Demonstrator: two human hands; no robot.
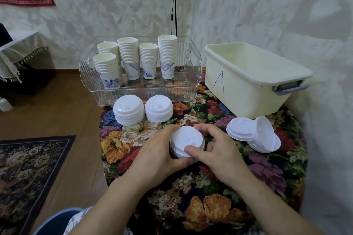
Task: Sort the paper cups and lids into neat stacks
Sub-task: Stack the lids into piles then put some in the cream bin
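Note:
A small stack of white lids point(186, 140) sits between my hands above the flowered table. My left hand point(158, 154) curls round its left side and my right hand point(219, 150) grips its right side, thumb on the top lid. Two neat lid stacks point(129, 109) point(159, 108) stand further back. To the right lies a loose pile of lids point(254, 133), one of them tipped on edge. Several stacks of paper cups point(129, 57) stand upright in a clear plastic bin point(193, 86).
A cream tub marked "A" point(248, 89) stands at the back right of the round flowered table point(210, 196). A black cable point(174, 2) hangs down the wall behind the bin. Wooden floor and a dark rug point(28, 173) lie to the left.

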